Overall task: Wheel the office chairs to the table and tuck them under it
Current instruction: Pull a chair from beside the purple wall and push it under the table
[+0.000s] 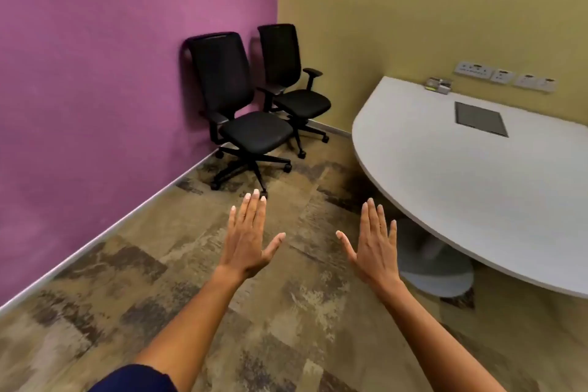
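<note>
Two black office chairs stand in the far corner. The nearer chair (251, 127) has its back against the purple wall, and the farther chair (296, 95) sits beside it by the yellow wall. A white rounded table (461, 181) on a grey pedestal fills the right side. My left hand (249, 239) and my right hand (374, 242) are stretched out in front of me over the carpet, fingers straight, backs up, holding nothing. Both hands are well short of the chairs.
A grey hatch (480, 119) is set into the table top, and a small device (440, 85) lies at its far edge under wall sockets (506, 76). The table's pedestal base (436, 267) stands right of my right hand. Patterned carpet (159, 264) lies between me and the chairs.
</note>
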Demonstrator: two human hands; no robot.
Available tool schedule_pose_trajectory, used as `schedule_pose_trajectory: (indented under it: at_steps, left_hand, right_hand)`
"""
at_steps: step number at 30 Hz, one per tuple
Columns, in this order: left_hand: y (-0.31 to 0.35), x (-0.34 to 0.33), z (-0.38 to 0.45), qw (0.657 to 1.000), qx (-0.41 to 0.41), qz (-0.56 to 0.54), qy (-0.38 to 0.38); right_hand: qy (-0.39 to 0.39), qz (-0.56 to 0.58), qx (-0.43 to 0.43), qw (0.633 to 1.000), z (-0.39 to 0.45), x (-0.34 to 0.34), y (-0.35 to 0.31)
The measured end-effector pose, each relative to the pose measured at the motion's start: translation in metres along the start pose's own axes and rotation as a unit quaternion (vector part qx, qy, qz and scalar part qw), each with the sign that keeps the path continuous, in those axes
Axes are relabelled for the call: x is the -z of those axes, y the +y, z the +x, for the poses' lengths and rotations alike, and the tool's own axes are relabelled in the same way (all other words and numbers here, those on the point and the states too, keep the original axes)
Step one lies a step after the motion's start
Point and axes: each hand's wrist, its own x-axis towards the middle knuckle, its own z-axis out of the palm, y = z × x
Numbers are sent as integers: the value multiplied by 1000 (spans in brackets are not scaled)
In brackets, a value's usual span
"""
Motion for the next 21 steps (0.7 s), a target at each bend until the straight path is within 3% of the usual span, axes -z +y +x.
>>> schedule_pose_trajectory:
  at_steps: [4, 8, 21]
  left_hand:
    - [-86, 25, 45, 999, 35, 29, 21]
    - [-114, 41, 67, 998, 32, 50, 25]
    - [-281, 42, 251, 994, 71, 72, 51]
  right_hand:
    - [13, 33, 16, 999, 67, -23, -78]
    - [12, 22, 44, 999, 95, -37, -110]
    - [10, 64, 120, 991, 350, -123, -245]
